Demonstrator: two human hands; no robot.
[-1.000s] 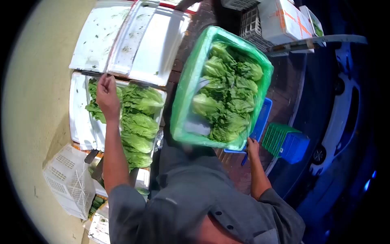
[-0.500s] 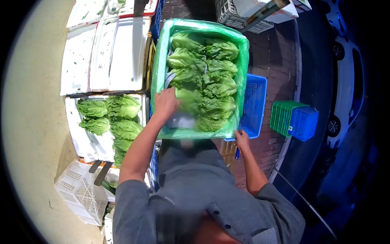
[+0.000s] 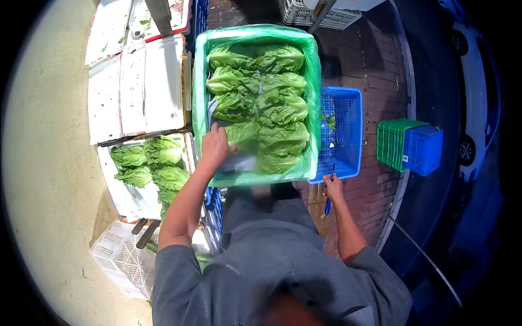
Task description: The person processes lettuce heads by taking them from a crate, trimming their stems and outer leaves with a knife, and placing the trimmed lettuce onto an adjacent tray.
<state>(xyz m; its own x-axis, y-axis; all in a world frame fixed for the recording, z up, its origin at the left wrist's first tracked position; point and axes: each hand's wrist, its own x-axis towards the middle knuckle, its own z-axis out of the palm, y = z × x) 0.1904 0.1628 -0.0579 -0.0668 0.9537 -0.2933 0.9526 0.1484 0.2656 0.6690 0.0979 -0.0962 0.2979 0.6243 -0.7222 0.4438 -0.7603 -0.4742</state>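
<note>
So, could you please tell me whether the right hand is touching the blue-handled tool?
Touching. The head view shows the right hand closed around the blue-handled tool, whose blue end sticks out below.

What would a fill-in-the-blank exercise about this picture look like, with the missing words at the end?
The plastic covering the rim of the box under the left hand is ____.
The lettuce heads in that box lie in ____ columns.
The right hand holds a tool with a ____ handle.
The crate at the lower left is ____.

Missing words: green; two; blue; white.
</note>
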